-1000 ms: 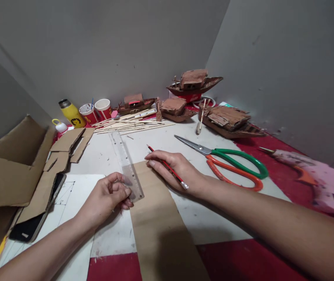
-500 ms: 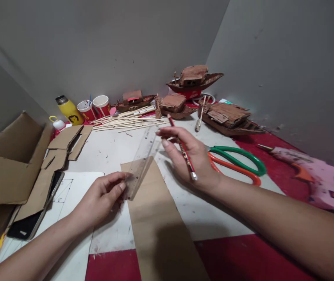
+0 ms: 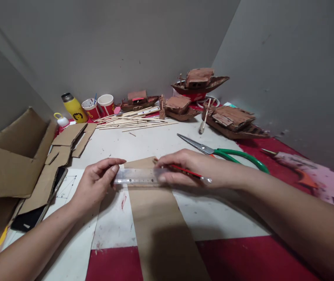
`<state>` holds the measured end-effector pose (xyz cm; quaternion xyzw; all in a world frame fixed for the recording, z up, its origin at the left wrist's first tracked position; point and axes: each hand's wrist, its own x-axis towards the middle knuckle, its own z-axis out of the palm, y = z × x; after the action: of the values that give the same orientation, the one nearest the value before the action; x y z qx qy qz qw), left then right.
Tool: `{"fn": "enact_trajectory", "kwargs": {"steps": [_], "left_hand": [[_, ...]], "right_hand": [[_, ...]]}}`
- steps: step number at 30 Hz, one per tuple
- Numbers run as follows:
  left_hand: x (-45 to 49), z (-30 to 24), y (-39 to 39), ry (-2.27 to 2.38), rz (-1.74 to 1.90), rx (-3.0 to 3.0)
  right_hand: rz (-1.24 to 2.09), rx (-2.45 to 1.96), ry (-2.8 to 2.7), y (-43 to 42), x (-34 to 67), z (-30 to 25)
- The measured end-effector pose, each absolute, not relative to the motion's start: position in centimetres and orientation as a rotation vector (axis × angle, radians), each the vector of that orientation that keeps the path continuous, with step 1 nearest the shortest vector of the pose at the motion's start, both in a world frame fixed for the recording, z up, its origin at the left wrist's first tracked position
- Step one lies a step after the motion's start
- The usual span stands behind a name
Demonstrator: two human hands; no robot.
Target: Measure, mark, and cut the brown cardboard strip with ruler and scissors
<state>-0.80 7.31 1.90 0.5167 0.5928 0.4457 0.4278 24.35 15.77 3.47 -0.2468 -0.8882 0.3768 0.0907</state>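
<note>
A clear plastic ruler (image 3: 139, 176) lies crosswise over the far end of a long brown cardboard strip (image 3: 158, 218) on the white board (image 3: 116, 226). My left hand (image 3: 96, 181) pinches the ruler's left end between thumb and fingers. My right hand (image 3: 187, 168) presses its right end with the fingertips and also holds a red pencil (image 3: 192, 173), which lies along the hand with its metal end pointing right.
Green and orange scissors (image 3: 228, 154) lie behind my right wrist. A pink glue gun (image 3: 307, 171) is at the right. Model boats (image 3: 231, 119), wooden sticks (image 3: 131, 121), paper cups (image 3: 106, 103) and a yellow bottle (image 3: 74, 109) line the back. Cardboard pieces (image 3: 14, 164) and a phone (image 3: 34, 214) are at the left.
The ruler has swung from pointing away from me to lying crosswise over the cardboard strip. My right hand came down from the air onto its right end, with the pencil still in it.
</note>
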Motion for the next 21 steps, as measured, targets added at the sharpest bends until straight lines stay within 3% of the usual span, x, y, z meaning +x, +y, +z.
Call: {"fn": "enact_trajectory", "kwargs": {"steps": [5,9,14,18,21], "left_hand": [[-1.2,1.7,8.2,1.407,1.284,1.108],[-1.2,1.7,8.6,1.284,1.323,0.898],[-1.0,1.7,8.2,1.225,1.283,0.827],[-1.3,1.7,8.0,1.316,1.303,0.963],[-1.5,1.9,7.8,1.512,1.386,1.241]], "right_hand": [[1.896,-0.715,-2.357,15.0,24.4,4.3],[2.082,-0.940,-1.958,14.5,23.9,4.2],[2.313,-0.922,-1.929,13.4,23.3,4.0],[2.251,-0.967,-1.877,12.7,23.0,4.0],[1.938,-0.966,-2.039,12.3,23.0,4.3]]}}
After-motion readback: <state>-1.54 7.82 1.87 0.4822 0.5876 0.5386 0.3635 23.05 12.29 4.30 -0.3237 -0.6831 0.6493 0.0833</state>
